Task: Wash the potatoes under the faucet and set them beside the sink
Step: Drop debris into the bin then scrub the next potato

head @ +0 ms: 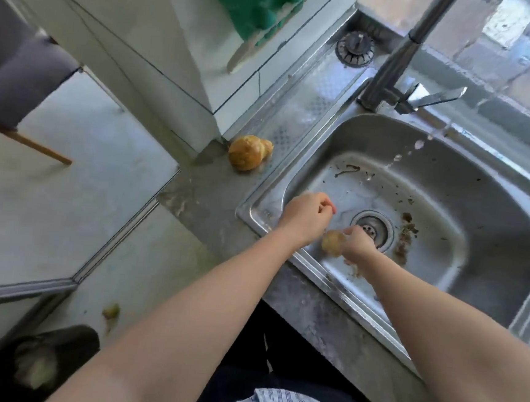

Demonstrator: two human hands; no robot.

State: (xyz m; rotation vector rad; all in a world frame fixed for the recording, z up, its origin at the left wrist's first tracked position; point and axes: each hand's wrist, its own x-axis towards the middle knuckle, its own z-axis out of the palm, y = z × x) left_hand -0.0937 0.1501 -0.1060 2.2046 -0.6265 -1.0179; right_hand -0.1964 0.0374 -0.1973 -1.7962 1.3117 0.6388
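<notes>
Over the steel sink, my right hand grips a small yellow-brown potato near the drain. My left hand hovers just left of it with loosely curled fingers and holds nothing. Two washed potatoes lie together on the counter beside the sink's left rim. The faucet stands at the back, and a thin broken stream of water falls into the basin, away from the held potato.
Dirt and peel scraps lie around the drain. A sink strainer plug sits on the drainboard at the back. A white cabinet wall rises left of the counter. A dark shoe and a scrap lie on the floor.
</notes>
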